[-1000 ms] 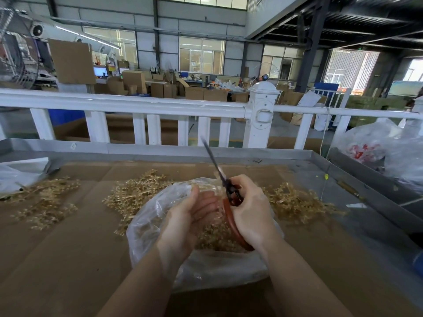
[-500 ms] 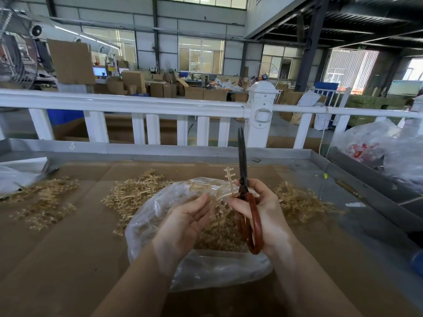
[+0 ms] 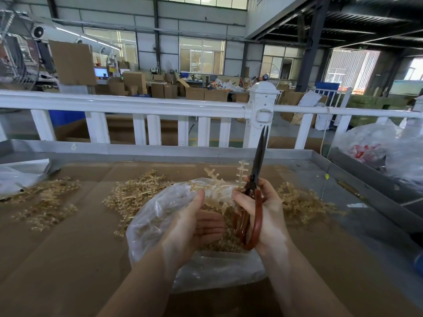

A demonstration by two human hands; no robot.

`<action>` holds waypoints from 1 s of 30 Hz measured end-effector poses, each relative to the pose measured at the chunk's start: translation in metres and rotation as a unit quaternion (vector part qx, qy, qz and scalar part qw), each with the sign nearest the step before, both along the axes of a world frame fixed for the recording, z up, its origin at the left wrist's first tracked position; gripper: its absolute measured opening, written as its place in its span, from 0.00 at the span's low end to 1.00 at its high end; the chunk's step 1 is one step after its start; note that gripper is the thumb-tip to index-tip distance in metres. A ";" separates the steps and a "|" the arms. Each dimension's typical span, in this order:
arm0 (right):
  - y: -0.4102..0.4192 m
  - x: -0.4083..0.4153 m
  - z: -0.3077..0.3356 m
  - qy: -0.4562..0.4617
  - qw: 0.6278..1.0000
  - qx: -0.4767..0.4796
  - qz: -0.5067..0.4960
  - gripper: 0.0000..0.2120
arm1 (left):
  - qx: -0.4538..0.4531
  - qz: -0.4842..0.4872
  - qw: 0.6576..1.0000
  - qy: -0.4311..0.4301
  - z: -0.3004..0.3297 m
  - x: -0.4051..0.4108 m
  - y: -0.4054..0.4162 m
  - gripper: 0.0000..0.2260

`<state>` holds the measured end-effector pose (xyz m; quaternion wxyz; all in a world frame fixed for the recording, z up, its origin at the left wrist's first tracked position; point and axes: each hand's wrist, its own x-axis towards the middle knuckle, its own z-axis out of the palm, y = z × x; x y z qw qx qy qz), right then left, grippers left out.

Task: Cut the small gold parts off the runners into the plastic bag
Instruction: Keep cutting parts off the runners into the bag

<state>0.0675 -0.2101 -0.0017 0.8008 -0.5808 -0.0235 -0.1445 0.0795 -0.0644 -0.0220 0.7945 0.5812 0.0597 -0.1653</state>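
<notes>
A clear plastic bag [image 3: 155, 216] lies open on the cardboard, with small gold parts [image 3: 229, 241] heaped inside. My right hand [image 3: 265, 216] grips scissors [image 3: 259, 161] by their red-brown handles, blades together and pointing straight up. A pale branched runner [image 3: 217, 184] sticks up between my hands over the bag's mouth, its foot against my right fingers. My left hand [image 3: 199, 227] hovers inside the bag opening, palm turned to the right, fingers straight, holding nothing. Loose gold runners lie in piles behind the bag [image 3: 139, 193], at the left [image 3: 45, 202] and at the right [image 3: 302, 202].
The work surface is a cardboard-lined [image 3: 68, 248] metal tray with a raised grey rim [image 3: 160, 149]. A white railing [image 3: 137, 106] runs behind it. Crumpled plastic bags sit at the far right [image 3: 377, 149] and at the left edge [image 3: 13, 177].
The scissors swung from leaning left to upright. A runner came up into view beside the blades. My left hand dropped lower with its palm opened toward the right hand.
</notes>
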 end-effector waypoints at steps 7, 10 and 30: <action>0.004 -0.009 -0.007 0.016 0.977 -0.213 -0.016 0.14 | -0.141 0.049 0.989 -0.011 0.001 0.004 -0.001 0.20; 0.006 -0.008 -0.009 0.005 0.965 -0.262 -0.022 0.15 | -0.106 0.047 0.993 0.003 -0.003 0.003 -0.003 0.10; 0.004 -0.003 -0.026 -0.066 0.881 -0.463 -0.075 0.13 | -0.090 0.142 0.984 -0.066 -0.026 0.001 -0.009 0.19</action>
